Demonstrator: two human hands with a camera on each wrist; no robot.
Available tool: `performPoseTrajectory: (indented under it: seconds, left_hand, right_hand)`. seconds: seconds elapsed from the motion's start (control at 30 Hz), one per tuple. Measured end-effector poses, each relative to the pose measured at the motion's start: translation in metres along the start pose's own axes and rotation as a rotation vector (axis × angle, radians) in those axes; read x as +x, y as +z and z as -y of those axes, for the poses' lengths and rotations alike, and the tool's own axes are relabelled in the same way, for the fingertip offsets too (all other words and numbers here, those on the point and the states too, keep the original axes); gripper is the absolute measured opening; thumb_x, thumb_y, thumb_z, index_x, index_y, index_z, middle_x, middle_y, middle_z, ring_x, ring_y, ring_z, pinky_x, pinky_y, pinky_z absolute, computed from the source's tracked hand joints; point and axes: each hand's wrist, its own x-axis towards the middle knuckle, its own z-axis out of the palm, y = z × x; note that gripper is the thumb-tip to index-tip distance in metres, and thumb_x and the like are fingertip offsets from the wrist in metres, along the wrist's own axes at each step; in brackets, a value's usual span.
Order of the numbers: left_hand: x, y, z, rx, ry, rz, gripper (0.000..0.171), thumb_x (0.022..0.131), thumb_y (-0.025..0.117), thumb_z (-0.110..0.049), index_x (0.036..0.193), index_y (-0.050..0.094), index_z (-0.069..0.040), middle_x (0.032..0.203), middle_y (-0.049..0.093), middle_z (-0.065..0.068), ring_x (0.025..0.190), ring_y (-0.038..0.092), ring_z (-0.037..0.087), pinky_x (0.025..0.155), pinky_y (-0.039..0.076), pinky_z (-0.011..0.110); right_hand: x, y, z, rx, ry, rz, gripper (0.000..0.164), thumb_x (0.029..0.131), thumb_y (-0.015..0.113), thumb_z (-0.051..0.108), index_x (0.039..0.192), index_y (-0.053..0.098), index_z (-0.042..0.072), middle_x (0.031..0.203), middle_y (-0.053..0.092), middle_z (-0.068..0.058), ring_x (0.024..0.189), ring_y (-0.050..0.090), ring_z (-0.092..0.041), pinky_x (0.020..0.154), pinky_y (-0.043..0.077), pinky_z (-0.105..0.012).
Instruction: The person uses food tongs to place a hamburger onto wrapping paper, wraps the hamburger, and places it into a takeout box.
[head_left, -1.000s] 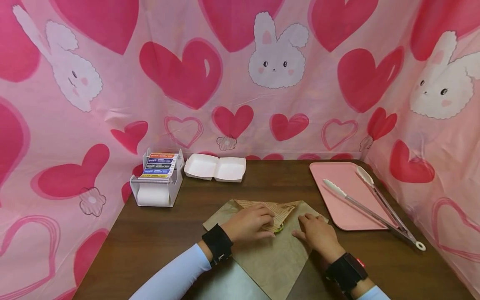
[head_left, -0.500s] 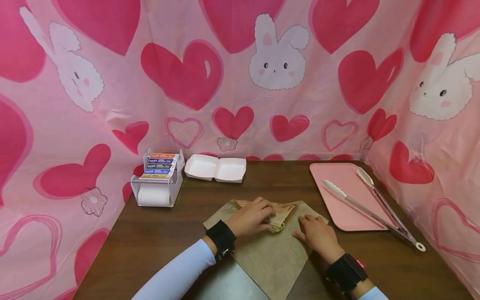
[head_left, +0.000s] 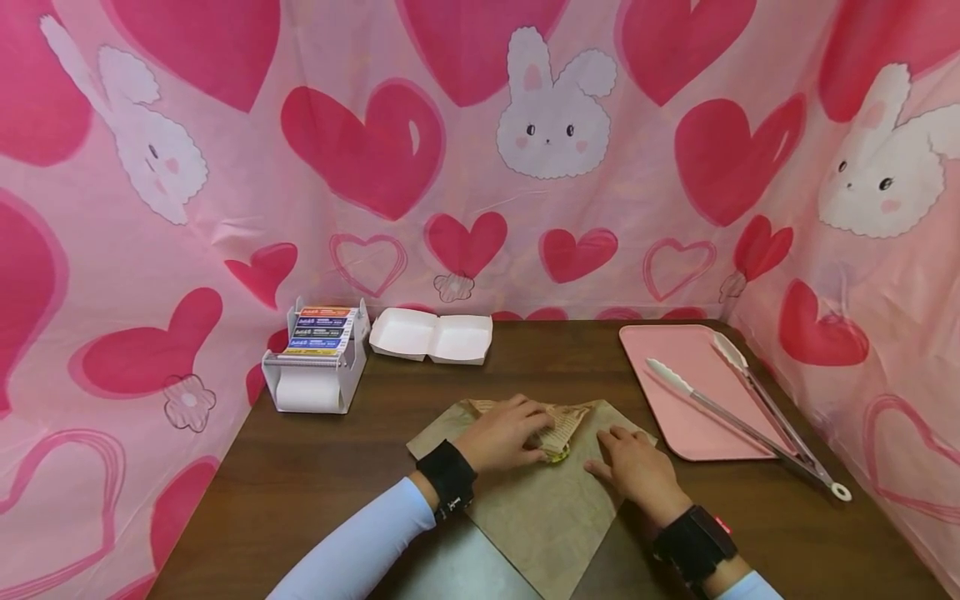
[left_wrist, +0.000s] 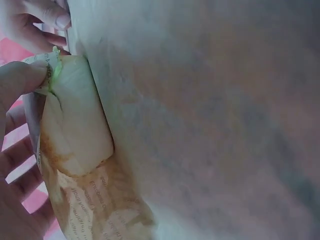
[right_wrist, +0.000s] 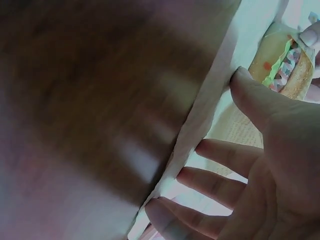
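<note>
Slightly farther forward and rightward than in the earliest frame: bare left hand [head_left: 504, 435], with its black fabric wristband [head_left: 446, 477]. No clear change in bare right hand [head_left: 636, 467] or in the diagonally laid brown paper sheet [head_left: 536, 525] under both.

Lying on the far part of the sheet, partly hidden by left hand in the head view: pale, rounded bread roll [left_wrist: 77, 115] with green leaf at the open end, tucked in a tan printed paper wrapper [head_left: 566, 421]. Left grip nearly closed, thumb pressing the wrapper's edge by the opening, fingers curved behind. Right grip loosely spread, fingertips touching the sheet's far right edge, no hold on the roll.

Main risk, as judged: filling slipping out of the open end, from too firm a thumb or from tipping the roll that way. Also possible: wrapper springing loose from too early a release by left thumb, or sheet creasing under an uneven tug at its edge.

Open end facing roughly toward right hand. Long axis seemingly more sideways than fore-and-aft on the dark brown wooden table [head_left: 300, 475]; exact slant impossible to tell.
</note>
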Motion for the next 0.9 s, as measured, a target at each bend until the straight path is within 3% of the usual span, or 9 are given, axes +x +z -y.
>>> performPoseTrajectory:
  seconds: [0.27, 0.33, 0.4, 0.53, 0.63, 0.7, 0.9]
  left_hand:
    - [-0.001, 0.002, 0.002, -0.054, -0.040, 0.039, 0.047, 0.092, 0.074, -0.044, 0.132, 0.063, -0.023, 0.132, 0.060, 0.000, 0.124, 0.055, 0.017, 0.105, 0.045, 0.035]
    - [-0.001, 0.000, 0.003, -0.060, -0.041, 0.049, 0.049, 0.092, 0.074, -0.045, 0.135, 0.061, -0.024, 0.133, 0.060, 0.000, 0.124, 0.055, 0.017, 0.106, 0.045, 0.037]
    - [-0.002, -0.001, 0.004, -0.065, -0.038, 0.053, 0.053, 0.093, 0.073, -0.046, 0.140, 0.058, -0.025, 0.134, 0.060, -0.001, 0.125, 0.055, 0.017, 0.107, 0.044, 0.039]
    - [-0.004, 0.000, 0.005, -0.058, -0.032, 0.068, 0.058, 0.094, 0.069, -0.048, 0.146, 0.054, -0.028, 0.137, 0.059, -0.001, 0.128, 0.053, 0.017, 0.109, 0.042, 0.041]
    - [-0.005, 0.001, 0.006, -0.060, -0.035, 0.075, 0.057, 0.096, 0.067, -0.049, 0.147, 0.054, -0.029, 0.140, 0.057, 0.000, 0.131, 0.051, 0.018, 0.109, 0.042, 0.039]
    - [-0.005, 0.002, 0.007, -0.067, -0.037, 0.074, 0.056, 0.096, 0.067, -0.048, 0.147, 0.054, -0.029, 0.142, 0.056, 0.001, 0.132, 0.050, 0.018, 0.109, 0.042, 0.038]
    - [-0.005, 0.005, 0.008, -0.053, -0.034, 0.071, 0.056, 0.096, 0.066, -0.049, 0.147, 0.054, -0.029, 0.142, 0.056, 0.001, 0.133, 0.050, 0.018, 0.109, 0.043, 0.037]
  right_hand:
    - [-0.014, -0.007, 0.004, 0.026, -0.058, -0.062, 0.054, 0.089, 0.075, 0.042, 0.127, 0.066, 0.005, 0.130, 0.061, -0.022, 0.119, 0.056, -0.047, 0.090, 0.051, -0.060]
    - [-0.026, -0.009, 0.009, 0.052, -0.148, -0.102, 0.051, 0.088, 0.077, 0.040, 0.124, 0.068, 0.006, 0.127, 0.064, -0.021, 0.115, 0.060, -0.045, 0.089, 0.052, -0.058]
    - [-0.039, -0.010, 0.016, 0.077, -0.292, -0.126, 0.048, 0.088, 0.078, 0.038, 0.124, 0.069, 0.007, 0.125, 0.065, -0.019, 0.113, 0.062, -0.040, 0.089, 0.053, -0.054]
    - [-0.065, -0.004, 0.029, 0.098, -0.573, -0.080, 0.048, 0.094, 0.070, 0.046, 0.127, 0.069, 0.013, 0.130, 0.065, -0.012, 0.116, 0.062, -0.031, 0.089, 0.054, -0.048]
    - [-0.077, 0.004, 0.035, 0.089, -0.661, -0.002, 0.053, 0.097, 0.061, 0.056, 0.133, 0.066, 0.017, 0.134, 0.063, -0.009, 0.121, 0.059, -0.031, 0.091, 0.053, -0.047]
    - [-0.081, 0.010, 0.036, 0.070, -0.712, 0.000, 0.056, 0.096, 0.058, 0.059, 0.134, 0.065, 0.018, 0.134, 0.063, -0.009, 0.120, 0.059, -0.032, 0.089, 0.054, -0.046]
    - [-0.083, 0.022, 0.036, -0.013, -0.846, -0.170, 0.057, 0.094, 0.060, 0.062, 0.130, 0.065, 0.019, 0.126, 0.063, -0.004, 0.112, 0.060, -0.026, 0.084, 0.054, -0.041]
